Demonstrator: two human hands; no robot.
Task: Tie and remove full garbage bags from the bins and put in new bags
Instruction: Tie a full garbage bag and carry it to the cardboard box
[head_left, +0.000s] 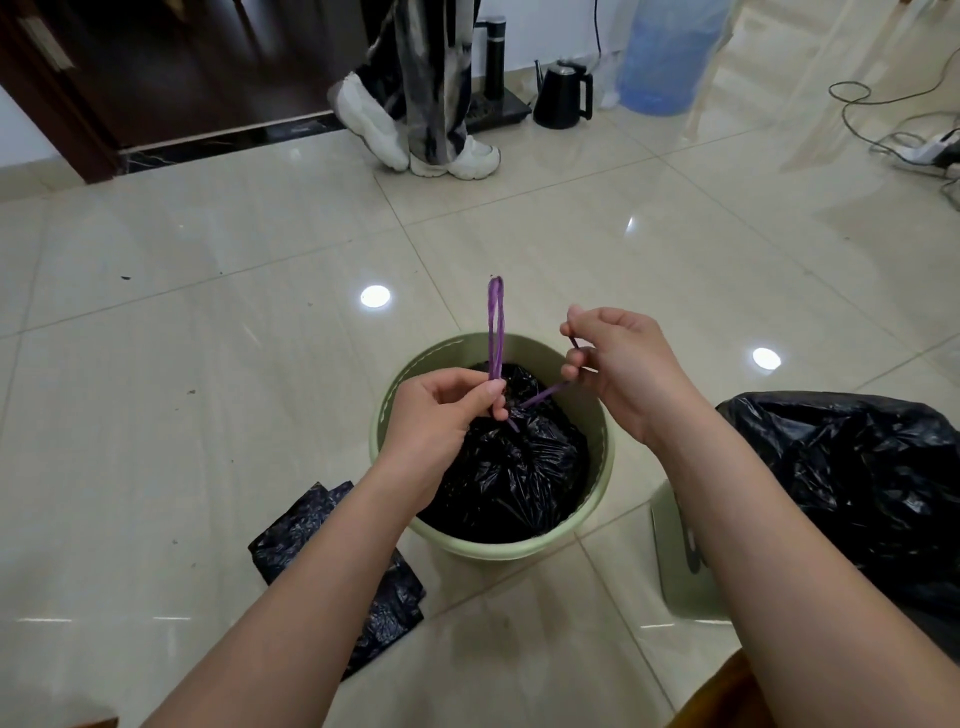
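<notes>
A second green bin (675, 561) lies mostly hidden behind the right forearm. The black bag (857, 483) beside it is cut by the right edge. A standing person (421, 93) is cropped above the knees; the water bottle (670, 52) is blurred.

2 hands — left hand (441, 410) and right hand (618, 364). 2 green bins — round bin (597, 415) and second bin (675, 561). 2 full black bags: bag in the round bin (514, 467), bag at right (857, 478). 1 folded bag stack (311, 525). 2 purple drawstring loops (496, 327). 1 kettle (563, 93), 1 water jug (670, 52), 2 white shoes (374, 124).
</notes>
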